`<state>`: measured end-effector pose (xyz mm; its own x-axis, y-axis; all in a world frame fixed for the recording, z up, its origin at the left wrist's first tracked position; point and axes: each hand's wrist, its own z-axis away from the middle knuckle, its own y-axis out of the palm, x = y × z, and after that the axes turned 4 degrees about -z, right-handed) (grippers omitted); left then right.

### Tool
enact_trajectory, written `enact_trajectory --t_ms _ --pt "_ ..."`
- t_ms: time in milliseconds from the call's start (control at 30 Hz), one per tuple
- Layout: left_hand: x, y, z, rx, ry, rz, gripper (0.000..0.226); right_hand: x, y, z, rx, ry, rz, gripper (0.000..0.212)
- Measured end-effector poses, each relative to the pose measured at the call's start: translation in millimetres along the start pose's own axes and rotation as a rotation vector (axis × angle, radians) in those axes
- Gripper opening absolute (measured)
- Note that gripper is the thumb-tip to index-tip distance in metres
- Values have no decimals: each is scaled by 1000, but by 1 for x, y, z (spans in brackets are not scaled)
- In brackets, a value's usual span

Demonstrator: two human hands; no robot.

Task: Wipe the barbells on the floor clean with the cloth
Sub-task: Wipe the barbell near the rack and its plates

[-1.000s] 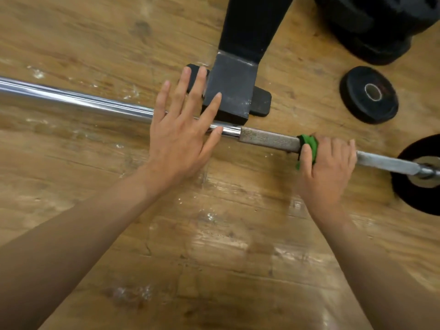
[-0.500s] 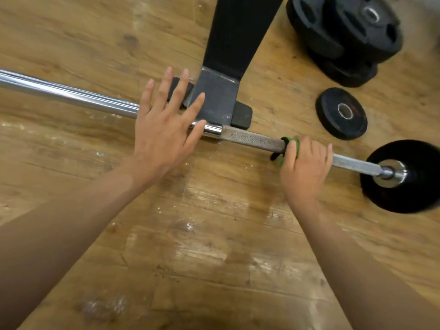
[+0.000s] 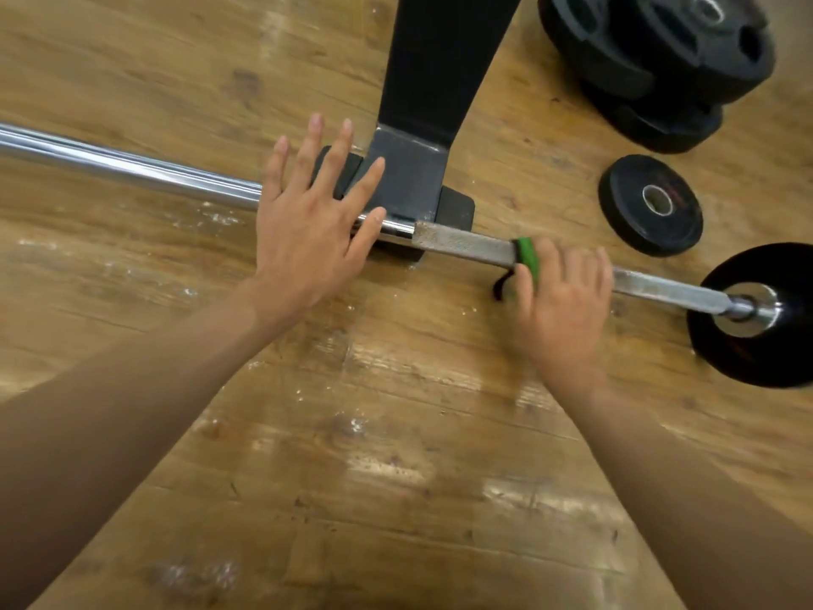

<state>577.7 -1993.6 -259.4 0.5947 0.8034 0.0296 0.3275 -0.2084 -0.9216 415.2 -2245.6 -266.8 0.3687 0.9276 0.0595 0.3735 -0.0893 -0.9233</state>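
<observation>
Flat, open left hand (image 3: 308,239) steadies the long steel barbell (image 3: 132,167); right hand (image 3: 561,301) grips the green cloth (image 3: 525,253) around it. The bar could roll if that pressure eases.

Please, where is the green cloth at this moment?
The green cloth is right of centre in the head view, wrapped on the barbell under the right hand, between the black stand foot and the end plate.

- The left hand (image 3: 308,239) lies flat, fingers spread, on the barbell (image 3: 462,246) on the wooden floor (image 3: 396,477).
- The right hand (image 3: 563,297) wraps a green cloth (image 3: 525,255) around the bar.
- Black weight plates (image 3: 651,204) lie near the rack foot (image 3: 409,182).
</observation>
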Motion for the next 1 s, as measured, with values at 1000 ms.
enact_trajectory --t_ms 1000 --pt "-2 -4 -21 123 -42 57 61 139 20 -43 -35 -143 -98 41"
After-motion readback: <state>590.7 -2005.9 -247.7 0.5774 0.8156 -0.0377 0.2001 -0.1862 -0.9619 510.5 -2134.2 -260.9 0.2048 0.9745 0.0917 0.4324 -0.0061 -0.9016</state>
